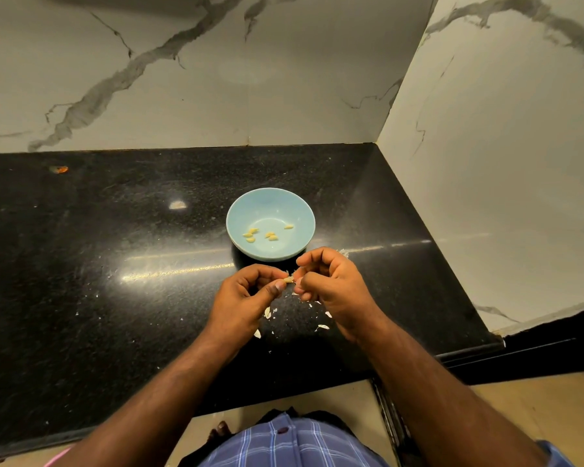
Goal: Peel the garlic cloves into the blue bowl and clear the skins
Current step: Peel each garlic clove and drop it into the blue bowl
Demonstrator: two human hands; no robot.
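Note:
A pale blue bowl (270, 200) stands on the black counter and holds several peeled garlic cloves (268, 235). Just in front of it my left hand (246, 298) and my right hand (331, 284) meet. Both pinch one small garlic clove (289, 280) between their fingertips. Bits of white garlic skin (322, 327) lie scattered on the counter under and around my hands.
The black stone counter (115, 264) ends at a marble wall behind and another marble wall on the right. Its front edge runs just below my forearms. A small orange scrap (59, 169) lies at the far left.

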